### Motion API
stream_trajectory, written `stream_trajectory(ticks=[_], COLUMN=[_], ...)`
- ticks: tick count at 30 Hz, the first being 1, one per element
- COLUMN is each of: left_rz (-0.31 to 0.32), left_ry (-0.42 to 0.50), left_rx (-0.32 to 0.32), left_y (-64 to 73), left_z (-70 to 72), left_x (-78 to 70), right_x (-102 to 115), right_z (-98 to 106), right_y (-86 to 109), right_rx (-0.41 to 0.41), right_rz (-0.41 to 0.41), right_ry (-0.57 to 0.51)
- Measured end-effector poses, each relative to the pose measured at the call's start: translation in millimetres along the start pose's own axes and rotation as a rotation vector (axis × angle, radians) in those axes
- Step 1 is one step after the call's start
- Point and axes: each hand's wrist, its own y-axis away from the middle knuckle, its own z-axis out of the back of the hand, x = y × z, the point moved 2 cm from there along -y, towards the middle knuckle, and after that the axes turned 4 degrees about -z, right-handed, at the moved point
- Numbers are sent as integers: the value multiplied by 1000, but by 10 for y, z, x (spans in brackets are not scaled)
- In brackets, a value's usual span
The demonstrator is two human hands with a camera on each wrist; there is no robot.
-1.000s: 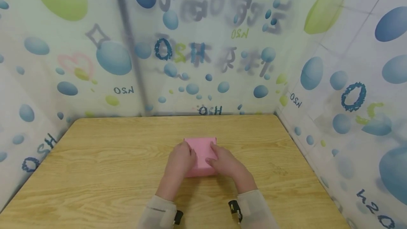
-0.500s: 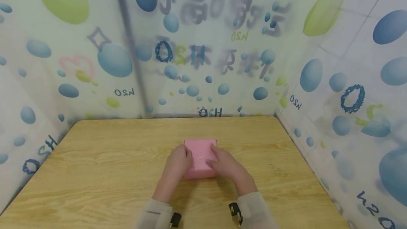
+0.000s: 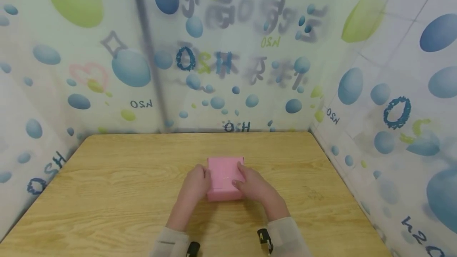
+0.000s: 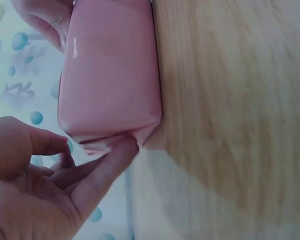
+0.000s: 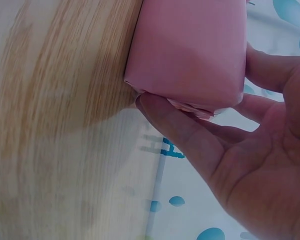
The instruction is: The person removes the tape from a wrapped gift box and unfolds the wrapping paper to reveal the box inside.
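A pink paper-wrapped box [image 3: 223, 175] lies on the wooden table in the head view. Its near side [image 4: 110, 65] fills the top of the left wrist view. At the box's left end is my left hand [image 3: 195, 183]; one long finger presses the loosely folded paper [image 4: 97, 148], while the thumb is bent beside the top edge, off the box. My right hand [image 3: 254, 182] grips the right end, thumb on top and other fingers along the end face. Crumpled paper [image 5: 192, 108] shows under those fingers.
The wooden table [image 3: 125, 177] extends around the box on all sides. Behind it stands a back wall [image 3: 228, 102] with bubble prints and mirrored lettering. Another patterned wall [image 3: 396, 169] runs along the right edge. Dark wrist bands [image 3: 264, 236] sit at the pale sleeves.
My left hand has drawn left, its fingers coming off the top of the pink box to its left end. The right hand keeps its grip and the box stays in place.
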Motion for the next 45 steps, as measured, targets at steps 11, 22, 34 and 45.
stream_trajectory(ticks=[11,22,34,45], left_rz=[32,48,150,64], left_ry=[63,-17,-26,10], left_rx=[-13,-29,-1,30], left_y=[49,89,156,193], left_z=[83,235,476,448], left_x=[168,359,485,382], right_x=[-6,-13,11,-17], right_z=[0,-11,-10,7], right_y=[8,13,24,6], right_rx=[3,4,-1,-13], right_rz=[21,14,10,45], right_ry=[-21,-29,-23,-17])
